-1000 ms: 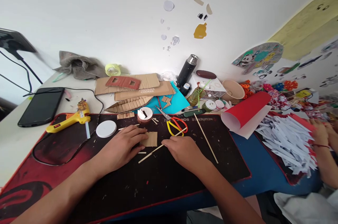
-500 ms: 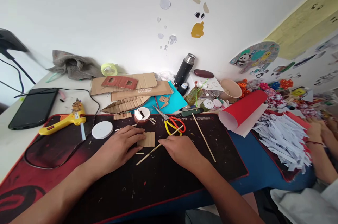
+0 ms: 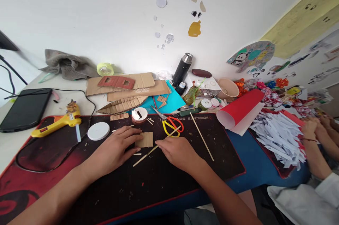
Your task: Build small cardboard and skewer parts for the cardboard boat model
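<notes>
My left hand (image 3: 118,149) rests on the dark mat (image 3: 159,189), its fingertips on the left edge of a small cardboard square (image 3: 147,139). Thumb and index finger are apart. My right hand (image 3: 176,149) is closed in a pinch on a thin wooden stick (image 3: 144,157), which slants from lower left to upper right beside the square. Beyond the stick's upper end lie scissors (image 3: 167,128) with yellow and red handles. A second wooden stick (image 3: 201,136) lies to the right. Short stick pieces lie near my left hand.
A yellow glue gun (image 3: 58,124), a white lid (image 3: 98,131) and a phone (image 3: 25,108) are at left. Behind are cardboard pieces (image 3: 124,103), a jar (image 3: 139,114) and a black flask (image 3: 182,69). Right: red paper roll (image 3: 242,108), white paper strips (image 3: 278,136), other people's hands.
The view has shifted slightly, so the scene sits a little further left. More of another person's arm shows at the far right. Both hands keep nearly the same pose.
</notes>
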